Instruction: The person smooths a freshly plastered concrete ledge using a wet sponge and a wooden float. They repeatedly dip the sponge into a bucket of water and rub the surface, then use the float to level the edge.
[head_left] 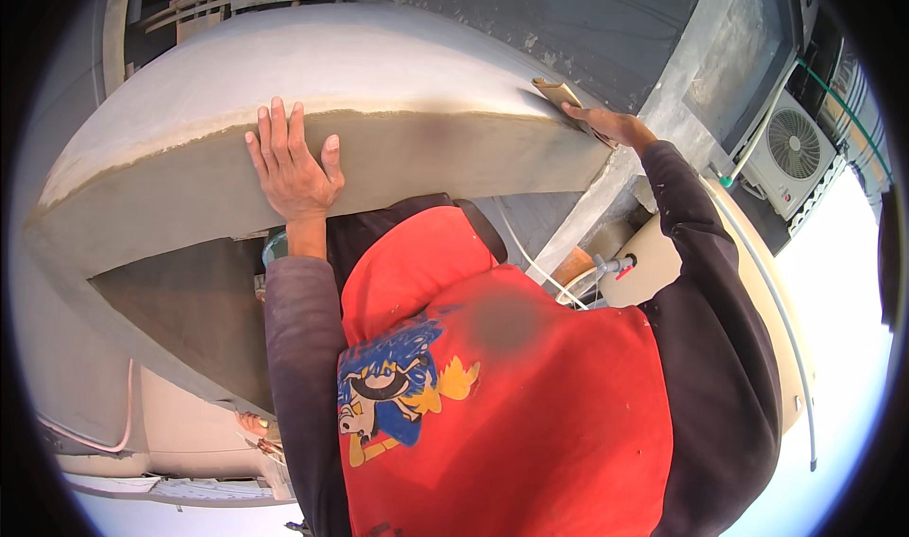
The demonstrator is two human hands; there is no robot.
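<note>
My left hand (294, 168) lies flat with its fingers spread on the grey plastered band of a low wall (417, 158); its fingertips reach the rough edge of the whitish upper face (312, 59). Farther right, my right hand (606, 125) grips a flat wooden board (559, 93), seen nearly edge-on. The board rests at the wall's upper edge near its right end. Part of the board is hidden behind my fingers.
At the right are an outdoor air-conditioner unit (793, 144), a large cream tank (653, 253) and a grey pipe with a red-handled valve (620, 266). A pale hose (521, 239) hangs below the wall. Wooden planks (199, 2) lie at the far left.
</note>
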